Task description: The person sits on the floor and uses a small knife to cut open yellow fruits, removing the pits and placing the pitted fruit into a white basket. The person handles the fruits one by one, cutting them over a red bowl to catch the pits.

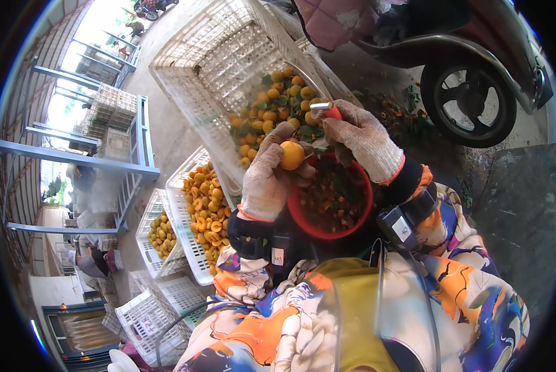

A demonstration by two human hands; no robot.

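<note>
A whole orange apricot is held in the fingers of my gloved left hand. My gloved right hand, just to the right of it, is closed round a small red-handled tool with a short silvery metal end. The tool's working part is not clear to me. Under both hands sits a red basin with dark pits and scraps in it. Beyond them a large tilted white crate holds many apricots with green leaves at its lower end.
Left of the basin, a white basket holds cut apricot halves, beside another fruit basket. Several white crates stand at lower left. A scooter is parked at upper right, near leaf litter on the floor.
</note>
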